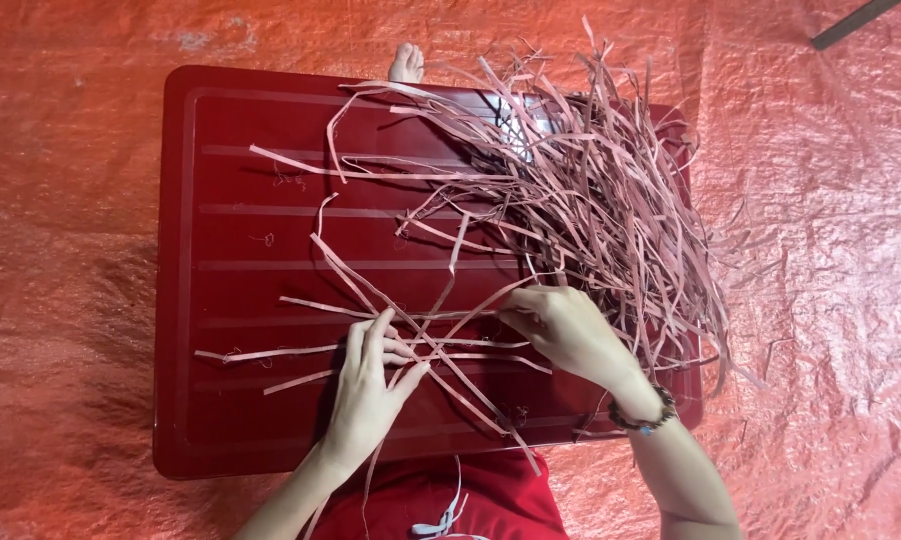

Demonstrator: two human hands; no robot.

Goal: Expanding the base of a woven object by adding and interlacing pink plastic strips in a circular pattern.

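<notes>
An orange sheet point(821, 250) covers the whole floor. On it stands a dark red table point(251, 200), low and rectangular, with shallow ribs that run from its left edge to its right edge. A big loose pile of pink strips point(611, 200) lies over the far right corner of the tabletop and hangs past the right edge. From the pile, a few single strips point(371, 290) are spread flat toward the middle and the near left part, and some cross each other.

The person sits at the near edge in red clothes point(471, 505), and one toe point(407, 62) shows beyond the far edge. The right hand point(566, 330), with a bead bracelet point(643, 418) on the wrist, is near the near right side. Its fingers are bent and pinch some strips at the foot of the pile. The left hand point(371, 385) lies near the middle of the near edge. It is mostly open, fingers long and a little spread, and the fingertips press on the crossed strips; it does not grip them.

I judge that the step in hand is to lay out single strips and cross them. The next move seems to need a steady press of the left hand, while the right hand frees one strip without dragging the others.
</notes>
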